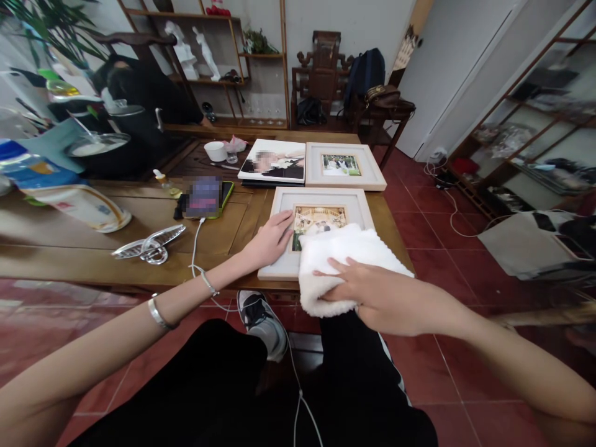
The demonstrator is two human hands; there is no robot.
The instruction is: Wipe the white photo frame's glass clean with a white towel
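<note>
A pale picture frame (pixel 321 197) lies flat at the table's near edge, with a photo (pixel 311 217) in its middle. My left hand (pixel 272 239) rests on the frame's left side, fingers stretched out flat. With my right hand (pixel 361 288) I grip a fluffy white towel (pixel 354 245), which covers the frame's lower right part and hangs past the table edge. My right thumb and some fingertips are partly hidden in the towel's folds. Behind it lie a second pale frame (pixel 372 177) and a stack topped by a large photo print (pixel 279 149).
The wooden table (pixel 223 242) also bears a phone (pixel 202 198) on a white cable (pixel 194 248), a silver hair claw (pixel 151 245), a small dropper bottle (pixel 165 183), a white bowl (pixel 215 151) and a large bottle (pixel 79 195). Earphone wires (pixel 294 366) hang over my lap.
</note>
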